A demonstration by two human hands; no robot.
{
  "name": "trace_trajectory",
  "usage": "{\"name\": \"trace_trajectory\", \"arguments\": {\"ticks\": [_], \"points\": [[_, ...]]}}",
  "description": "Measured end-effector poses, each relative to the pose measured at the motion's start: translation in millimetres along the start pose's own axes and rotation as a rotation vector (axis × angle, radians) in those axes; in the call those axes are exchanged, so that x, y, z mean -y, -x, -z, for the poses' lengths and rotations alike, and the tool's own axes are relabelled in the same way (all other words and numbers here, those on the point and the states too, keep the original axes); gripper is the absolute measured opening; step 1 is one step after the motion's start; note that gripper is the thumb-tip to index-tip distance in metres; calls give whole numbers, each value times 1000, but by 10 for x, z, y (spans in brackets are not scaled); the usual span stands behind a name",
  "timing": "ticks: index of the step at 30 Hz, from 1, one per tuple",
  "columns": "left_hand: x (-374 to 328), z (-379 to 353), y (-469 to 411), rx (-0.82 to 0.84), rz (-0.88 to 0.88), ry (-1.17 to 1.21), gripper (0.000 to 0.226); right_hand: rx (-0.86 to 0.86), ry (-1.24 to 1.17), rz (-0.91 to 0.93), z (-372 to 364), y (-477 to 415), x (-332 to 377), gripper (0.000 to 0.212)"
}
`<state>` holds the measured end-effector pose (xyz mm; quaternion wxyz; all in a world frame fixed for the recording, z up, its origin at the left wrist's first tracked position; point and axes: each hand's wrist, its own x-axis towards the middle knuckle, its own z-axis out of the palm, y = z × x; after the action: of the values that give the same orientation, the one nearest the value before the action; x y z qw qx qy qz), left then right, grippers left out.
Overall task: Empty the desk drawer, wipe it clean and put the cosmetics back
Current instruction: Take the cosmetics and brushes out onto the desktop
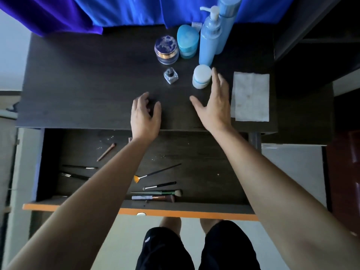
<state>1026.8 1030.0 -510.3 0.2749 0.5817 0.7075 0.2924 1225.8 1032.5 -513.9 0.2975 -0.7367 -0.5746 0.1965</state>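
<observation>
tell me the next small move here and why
Probably lower the left hand into the drawer and lift out the fan brush. Both it and the right hand hover empty over the desk, while several brushes lie in the drawer, so wiping with the white wipe looks premature.

Pale blue pump bottle (209,38) with white pump head. Just behind it, taller bottle (228,20) in lighter blue with a silvery band. Left of it, teal jar (187,41), then glass jar (166,49) with blue-and-white marbled lid and gold band. In front of it, white-capped jar (202,76) with a blue stripe. Front-right of it, white wipe (251,96) with faint brownish specks. Beneath it, dark brown wood-grain desk (87,75). Well in front of it, dark drawer (204,168) with orange front edge, and fan brush (155,173) with orange bristles and black handle. Behind it, vivid blue and purple cloth (126,10).
</observation>
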Motion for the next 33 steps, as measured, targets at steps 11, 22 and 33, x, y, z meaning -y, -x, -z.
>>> {"name": "trace_trajectory", "arguments": {"ticks": [11, 22, 33], "points": [[1051, 958, 1405, 135, 32, -456, 63, 265, -7, 158, -462, 1703, 229, 51], [1934, 1402, 1088, 278, 101, -480, 64, 444, 95, -69, -1245, 2039, 829, 51], [2771, 1925, 809, 590, -94, -667, 93, 356, 207, -298, -1914, 2280, 1366, 76]]}}
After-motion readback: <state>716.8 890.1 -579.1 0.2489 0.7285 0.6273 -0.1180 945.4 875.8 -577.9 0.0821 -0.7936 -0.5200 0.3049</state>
